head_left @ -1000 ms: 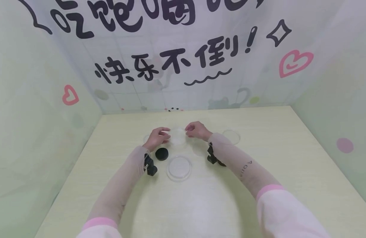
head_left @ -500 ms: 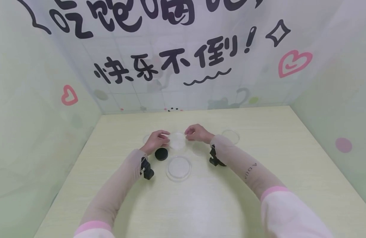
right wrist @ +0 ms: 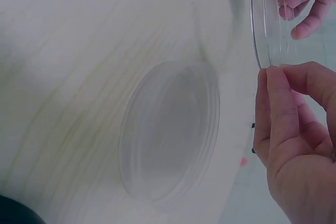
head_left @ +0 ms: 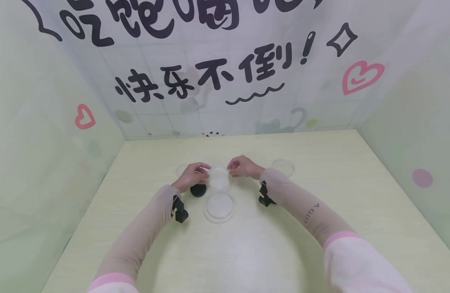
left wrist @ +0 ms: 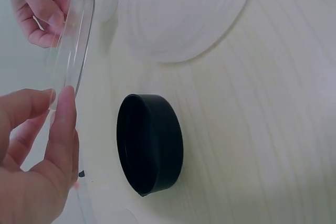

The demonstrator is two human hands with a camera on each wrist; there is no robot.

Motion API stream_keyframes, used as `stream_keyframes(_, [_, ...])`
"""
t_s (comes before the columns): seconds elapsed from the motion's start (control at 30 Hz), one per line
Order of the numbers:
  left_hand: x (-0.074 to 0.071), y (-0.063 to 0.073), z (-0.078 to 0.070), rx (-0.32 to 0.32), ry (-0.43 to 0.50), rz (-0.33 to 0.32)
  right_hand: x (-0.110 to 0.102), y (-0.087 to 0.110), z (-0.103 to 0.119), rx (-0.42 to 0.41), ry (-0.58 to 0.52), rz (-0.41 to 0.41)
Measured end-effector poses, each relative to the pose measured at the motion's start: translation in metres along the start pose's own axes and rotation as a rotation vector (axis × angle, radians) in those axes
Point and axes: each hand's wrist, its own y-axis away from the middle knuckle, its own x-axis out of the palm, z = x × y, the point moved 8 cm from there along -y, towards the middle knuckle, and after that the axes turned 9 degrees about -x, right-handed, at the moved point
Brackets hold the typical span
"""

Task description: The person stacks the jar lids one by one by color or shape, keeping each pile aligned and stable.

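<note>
Between my two hands, at the far middle of the table, is a clear, round, shallow petri dish [head_left: 218,178]. My left hand [head_left: 192,176] pinches its left edge between thumb and fingers. On the opposite edge, my right hand [head_left: 245,167] pinches it the same way, as the right wrist view shows. The held petri dish [left wrist: 76,45] is tilted on edge in the left wrist view. Below my left hand lies a black round cap [left wrist: 152,142], its hollow side showing. Nearer to me on the table is another petri dish [head_left: 220,206] with a whitish round inside.
A clear round dish [head_left: 282,167] lies beyond my right wrist, and a similar clear round piece [head_left: 180,171] is partly hidden behind my left hand. Something dark and round [right wrist: 18,213] shows under the right wrist. A printed cloth [head_left: 217,118] hangs behind the table.
Both hands have come slightly nearer to me with the petri dish between them. The left hand now partly covers the black cap in the head view. The things on the table have stayed put.
</note>
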Motion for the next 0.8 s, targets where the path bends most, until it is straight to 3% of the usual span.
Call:
stream_keyframes(0.33, [0.0, 0.005, -0.001, 0.036, 0.002, 0.026, 0.006, 0.0, 0.001, 0.009, 0.023, 0.044])
stream_keyframes(0.63, [0.001, 0.005, 0.006, -0.022, -0.025, 0.049, 0.011, -0.002, 0.001, 0.011, 0.096, 0.067])
stream_keyframes(0.8, [0.004, 0.007, 0.009, -0.017, -0.035, 0.089, 0.014, -0.002, -0.001, 0.012, 0.108, 0.081])
